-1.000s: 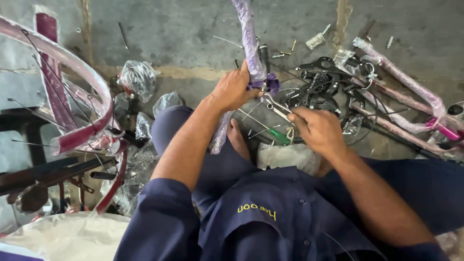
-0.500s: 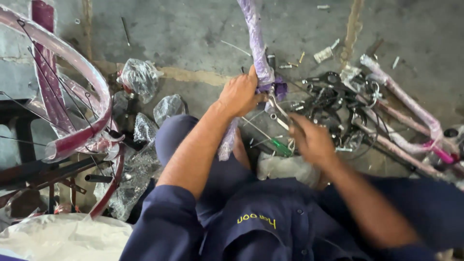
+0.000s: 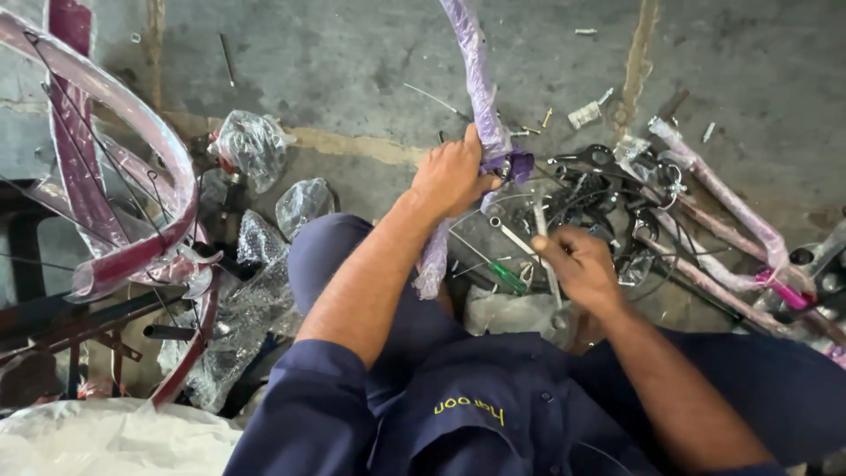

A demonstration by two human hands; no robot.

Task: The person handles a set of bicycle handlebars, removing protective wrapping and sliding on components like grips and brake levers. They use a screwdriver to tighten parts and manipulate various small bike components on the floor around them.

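With our left hand (image 3: 454, 176) clamped around the plastic-wrapped purple frame tube (image 3: 476, 79) and our right hand (image 3: 577, 264) pinching a slim metal tool (image 3: 545, 256), we judge the tool could slip off the clamp fitting (image 3: 511, 166) at twelve o'clock.

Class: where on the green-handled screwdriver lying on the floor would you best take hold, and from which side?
Grip the green-handled screwdriver by its thick green handle, probably from above: it lies flat on the floor, its thin shaft running into clutter between the left hand and right hand.
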